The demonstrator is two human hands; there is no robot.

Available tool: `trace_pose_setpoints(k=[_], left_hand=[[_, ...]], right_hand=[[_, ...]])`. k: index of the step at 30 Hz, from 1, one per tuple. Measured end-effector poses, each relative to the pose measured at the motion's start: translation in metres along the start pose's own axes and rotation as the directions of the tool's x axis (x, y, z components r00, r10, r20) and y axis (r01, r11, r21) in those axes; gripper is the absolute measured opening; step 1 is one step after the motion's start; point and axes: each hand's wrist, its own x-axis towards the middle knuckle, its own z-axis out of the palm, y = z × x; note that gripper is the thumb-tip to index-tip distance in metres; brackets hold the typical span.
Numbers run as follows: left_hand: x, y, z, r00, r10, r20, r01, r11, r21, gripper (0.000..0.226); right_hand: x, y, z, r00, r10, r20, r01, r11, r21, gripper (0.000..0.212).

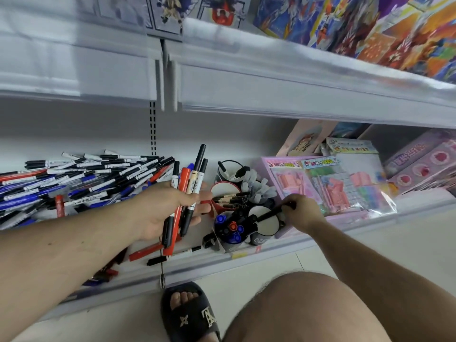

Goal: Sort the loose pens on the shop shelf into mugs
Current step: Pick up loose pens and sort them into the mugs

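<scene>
My left hand [172, 208] grips a bunch of several pens [190, 186], black ones and a red one, upright over the shelf. My right hand [301, 211] pinches a black pen [270, 214] whose tip points down into a dark mug with a white inside [266, 224]. Beside that mug stand a dark mug of blue and red pens [228, 230], a red mug with black pens lying in it [225, 193] and a black mug [229, 171] behind. A big pile of loose black, blue and red pens [81, 178] covers the shelf's left part.
A few loose pens [172, 255] lie near the shelf's front lip [197, 267]. Pink stationery packs [328, 186] fill the shelf to the right of the mugs. An upper shelf [271, 90] overhangs. My knee and a black sandal [190, 314] are below.
</scene>
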Motion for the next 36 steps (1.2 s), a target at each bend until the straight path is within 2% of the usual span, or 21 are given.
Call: trace_pose_setpoints(k=[3, 5, 8, 13, 19, 21, 27, 31, 36], left_hand=[[-0.006, 0.004, 0.0, 1.0, 0.003, 0.018, -0.002, 1.0, -0.02, 0.026], [-0.013, 0.006, -0.002, 0.999, 0.015, 0.031, -0.014, 1.0, -0.023, 0.025], [-0.026, 0.007, -0.01, 0.999, 0.032, 0.036, -0.031, 0.999, -0.027, 0.027], [-0.056, 0.01, -0.029, 0.999, 0.045, 0.022, -0.044, 0.997, -0.061, 0.026], [-0.1, 0.015, -0.066, 0.995, 0.057, -0.076, -0.062, 0.995, -0.072, 0.026], [-0.115, 0.013, -0.083, 0.988, 0.044, -0.146, -0.055, 0.996, -0.076, 0.023], [-0.138, -0.004, -0.151, 0.974, 0.042, -0.224, -0.093, 0.971, -0.222, 0.037], [-0.16, -0.012, -0.193, 0.963, 0.041, -0.265, -0.113, 0.959, -0.26, 0.026], [-0.183, -0.018, -0.25, 0.914, 0.033, -0.405, -0.152, 0.952, -0.266, 0.02]], right_hand=[[-0.011, -0.006, -0.028, 0.98, -0.104, -0.169, 0.115, 0.992, 0.057, 0.021], [-0.022, -0.018, -0.044, 0.963, -0.111, -0.246, 0.161, 0.968, 0.193, 0.018], [-0.036, -0.045, -0.061, 0.962, -0.083, -0.259, 0.2, 0.861, 0.468, 0.018], [-0.055, -0.097, -0.069, 0.965, -0.158, -0.209, 0.256, 0.731, 0.632, 0.02], [-0.079, -0.182, -0.07, 0.931, -0.365, -0.027, 0.299, 0.716, 0.631, 0.019], [-0.088, -0.218, -0.064, 0.916, -0.401, -0.002, 0.303, 0.689, 0.658, 0.017], [-0.109, -0.32, -0.013, 0.866, -0.498, 0.039, 0.293, 0.57, 0.768, 0.014], [-0.116, -0.375, 0.039, 0.865, -0.501, 0.022, 0.29, 0.535, 0.793, 0.013], [-0.122, -0.439, 0.104, 0.878, -0.477, 0.041, 0.243, 0.518, 0.82, 0.011]])
